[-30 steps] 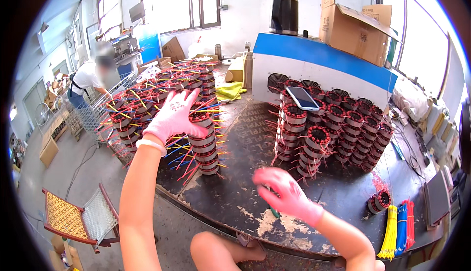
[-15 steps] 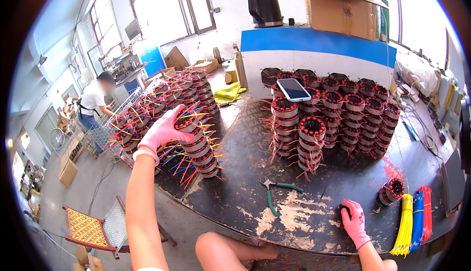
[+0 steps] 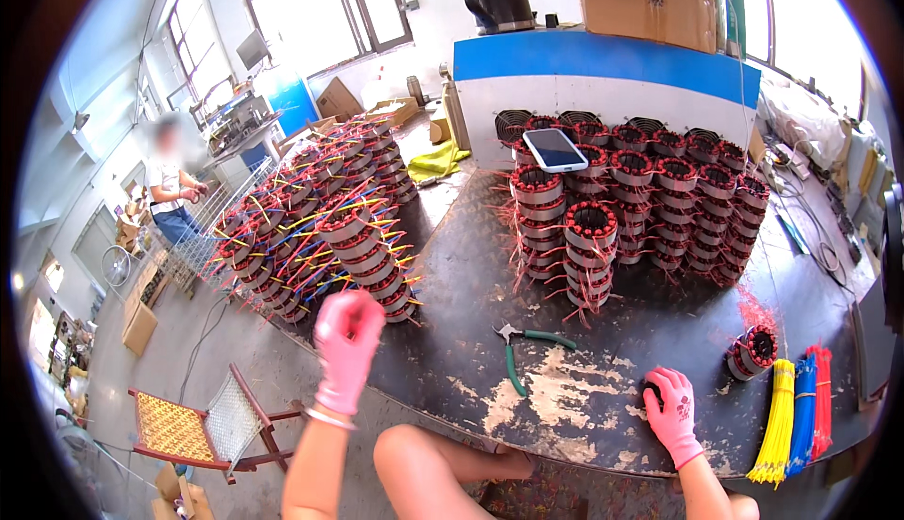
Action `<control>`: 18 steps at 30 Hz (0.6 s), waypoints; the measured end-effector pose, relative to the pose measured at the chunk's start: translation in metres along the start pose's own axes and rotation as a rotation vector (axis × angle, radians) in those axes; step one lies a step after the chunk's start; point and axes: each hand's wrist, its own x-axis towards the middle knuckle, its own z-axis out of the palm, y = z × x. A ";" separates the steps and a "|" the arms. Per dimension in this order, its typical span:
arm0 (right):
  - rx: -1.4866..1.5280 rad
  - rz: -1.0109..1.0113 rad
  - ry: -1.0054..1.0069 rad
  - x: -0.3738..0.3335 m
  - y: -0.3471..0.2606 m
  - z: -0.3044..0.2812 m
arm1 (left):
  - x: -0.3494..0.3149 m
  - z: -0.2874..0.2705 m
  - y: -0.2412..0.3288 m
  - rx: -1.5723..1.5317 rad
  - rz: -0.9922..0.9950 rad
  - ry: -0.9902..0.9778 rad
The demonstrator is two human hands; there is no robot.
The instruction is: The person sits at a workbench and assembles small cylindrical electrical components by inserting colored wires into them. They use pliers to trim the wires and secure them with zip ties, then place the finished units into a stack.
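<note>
My left hand, in a pink glove, is raised in front of the left group of stacked stator cores, its fingers curled into a ring. Whatever it may hold is hidden. Behind it stands a column of stators with red windings and yellow, blue and red wires sticking out. At the table's front edge rests my right hand, also gloved in pink, fingers bent round a small dark thing that I cannot make out. Green-handled cutting pliers lie between my hands. A single stator sits beyond my right hand.
Stator stacks fill the table's back middle, with a phone on top. Bundles of yellow, blue and red sleeves lie at right. A woven chair stands at left. Another person stands beyond the wire rack.
My left hand has let go of the front stator column and drawn back toward me, its fingers curling. My right hand stays in place. The other person has straightened up.
</note>
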 end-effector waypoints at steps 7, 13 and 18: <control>-0.013 0.010 -0.017 -0.003 0.009 -0.002 | -0.081 0.098 -0.108 -0.006 -0.583 0.212; -0.007 0.011 -0.017 0.000 0.004 -0.004 | -0.059 0.112 -0.119 0.286 -0.578 0.202; -0.003 0.014 -0.025 0.000 0.005 -0.004 | -0.056 0.104 -0.114 0.289 -0.696 0.054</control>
